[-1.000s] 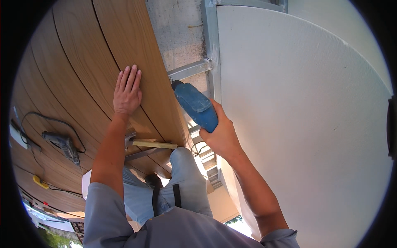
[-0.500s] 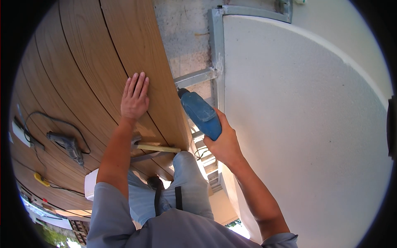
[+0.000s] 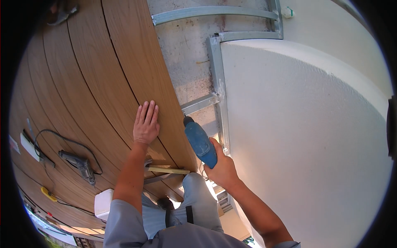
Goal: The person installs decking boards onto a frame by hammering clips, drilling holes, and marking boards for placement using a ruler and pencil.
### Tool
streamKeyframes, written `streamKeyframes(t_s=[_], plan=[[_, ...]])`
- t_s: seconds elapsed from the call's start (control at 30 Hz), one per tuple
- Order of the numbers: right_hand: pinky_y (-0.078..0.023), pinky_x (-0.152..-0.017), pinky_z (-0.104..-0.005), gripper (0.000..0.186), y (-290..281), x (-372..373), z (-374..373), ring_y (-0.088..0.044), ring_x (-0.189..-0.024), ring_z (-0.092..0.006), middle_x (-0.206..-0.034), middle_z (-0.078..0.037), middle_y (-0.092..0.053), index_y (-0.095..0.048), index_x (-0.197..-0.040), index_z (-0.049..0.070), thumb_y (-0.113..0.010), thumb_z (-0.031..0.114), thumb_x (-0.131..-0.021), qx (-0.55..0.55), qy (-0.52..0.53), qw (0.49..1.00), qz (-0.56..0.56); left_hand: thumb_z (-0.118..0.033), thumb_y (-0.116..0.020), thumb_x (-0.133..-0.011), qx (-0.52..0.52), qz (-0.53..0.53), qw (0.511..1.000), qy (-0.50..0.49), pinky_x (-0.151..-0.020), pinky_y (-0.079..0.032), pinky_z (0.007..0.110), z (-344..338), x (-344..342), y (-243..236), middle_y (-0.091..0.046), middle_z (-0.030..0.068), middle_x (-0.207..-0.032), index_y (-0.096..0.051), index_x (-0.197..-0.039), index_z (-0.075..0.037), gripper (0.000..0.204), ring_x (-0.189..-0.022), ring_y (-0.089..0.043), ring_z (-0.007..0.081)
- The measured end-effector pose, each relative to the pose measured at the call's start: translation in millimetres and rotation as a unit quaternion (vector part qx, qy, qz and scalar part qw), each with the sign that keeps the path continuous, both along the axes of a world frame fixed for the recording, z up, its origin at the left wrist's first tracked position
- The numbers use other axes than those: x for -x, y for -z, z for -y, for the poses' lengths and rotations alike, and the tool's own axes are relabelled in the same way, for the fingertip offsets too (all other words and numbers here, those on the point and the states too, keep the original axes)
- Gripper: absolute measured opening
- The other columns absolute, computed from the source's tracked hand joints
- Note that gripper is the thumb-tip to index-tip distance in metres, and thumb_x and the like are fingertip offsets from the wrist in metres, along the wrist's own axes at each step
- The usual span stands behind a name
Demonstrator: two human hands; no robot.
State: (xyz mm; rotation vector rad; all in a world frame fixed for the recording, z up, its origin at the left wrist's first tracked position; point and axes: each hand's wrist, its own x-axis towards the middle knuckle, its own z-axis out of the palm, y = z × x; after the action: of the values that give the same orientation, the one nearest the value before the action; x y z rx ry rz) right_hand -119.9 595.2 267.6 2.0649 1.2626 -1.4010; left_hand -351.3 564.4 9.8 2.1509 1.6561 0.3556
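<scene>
My left hand [image 3: 147, 124] lies flat on the wooden plank decking [image 3: 124, 49], fingers stretched, close to the edge of the outermost board. My right hand [image 3: 221, 165] grips a blue power drill [image 3: 199, 142], its nose at that board's edge where a short metal crosspiece [image 3: 200, 103] meets it; whether the bit is in contact I cannot tell. Between my left forearm and my knee, a tool with a pale handle [image 3: 168, 169] lies on the boards, its head partly hidden by my arm.
A corded dark power tool [image 3: 80, 165], a yellow power strip [image 3: 49, 194] and a white container [image 3: 103, 202] sit on the left. A hammer-like tool [image 3: 66, 14] lies top left. Metal framing [image 3: 215, 11] spans the gap beside a white curved wall [image 3: 306, 144].
The whole scene sits lower in view and more framing shows at the top. My left hand stays flat on the plank; the drill stays at its edge, angled a little more upright in the picture.
</scene>
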Motion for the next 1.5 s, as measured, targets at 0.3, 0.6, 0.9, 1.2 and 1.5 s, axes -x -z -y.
streamKeyframes(t_s=[0.3, 0.6, 0.9, 1.2, 1.5], plan=[[-0.058, -0.08, -0.0462, 0.089, 0, 5, -16, -0.072, -0.088, -0.0473, -0.095, -0.028, -0.072, -0.032, -0.158, 0.017, -0.071, 0.008, -0.079, 0.02, -0.006, 1.0, 0.007, -0.009, -0.058, -0.086, 0.008, 0.003, 1.0, -0.003, -0.128, -0.028, 0.047, -4, 2, 0, -0.042, 0.0101, -0.163, -0.053, -0.149, -0.004, 0.064, -0.152, -0.036, 0.0304], [-0.056, -0.09, -0.0433, 0.082, 8, -10, -21, -0.072, -0.098, -0.0463, -0.107, -0.028, -0.072, -0.037, -0.155, 0.014, -0.069, 0.008, -0.08, 0.003, 0.016, 1.0, 0.012, -0.008, -0.06, -0.085, 0.005, 0.018, 1.0, -0.006, -0.127, -0.031, 0.046, -2, 2, -6, -0.045, 0.0094, -0.161, -0.056, -0.146, -0.005, 0.061, -0.151, -0.039, 0.0297], [-0.056, -0.091, -0.0391, 0.079, 10, -8, -16, -0.074, -0.1, -0.0371, -0.11, -0.025, -0.072, -0.037, -0.155, 0.008, -0.071, 0.009, -0.084, -0.007, 0.038, 0.999, 0.008, -0.005, -0.058, -0.084, -0.02, 0.023, 0.999, -0.018, -0.127, -0.031, 0.047, 2, 2, -1, -0.044, 0.0096, -0.162, -0.054, -0.148, -0.005, 0.064, -0.151, -0.038, 0.0309], [-0.055, -0.093, -0.0392, 0.08, -73, -57, 111, -0.073, -0.109, -0.0301, -0.117, -0.021, -0.073, -0.038, -0.156, 0.014, -0.077, 0.021, -0.087, -0.042, 0.206, 0.977, 0.046, -0.006, -0.062, -0.082, -0.033, 0.02, 0.999, -0.01, -0.127, -0.031, 0.046, -9, 3, -16, -0.046, 0.0083, -0.16, -0.057, -0.144, -0.005, 0.062, -0.15, -0.039, 0.0293], [-0.058, -0.077, -0.0514, 0.069, -151, -151, 420, -0.07, -0.082, -0.048, -0.109, -0.027, -0.073, -0.044, -0.151, 0.004, -0.068, 0.016, -0.088, -0.003, 0.087, 0.986, 0.142, -0.007, -0.062, -0.08, -0.086, 0.031, 0.996, -0.013, -0.127, -0.029, 0.046, 15, 1, -13, -0.044, 0.0109, -0.16, -0.059, -0.14, -0.003, 0.06, -0.152, -0.036, 0.0313]])
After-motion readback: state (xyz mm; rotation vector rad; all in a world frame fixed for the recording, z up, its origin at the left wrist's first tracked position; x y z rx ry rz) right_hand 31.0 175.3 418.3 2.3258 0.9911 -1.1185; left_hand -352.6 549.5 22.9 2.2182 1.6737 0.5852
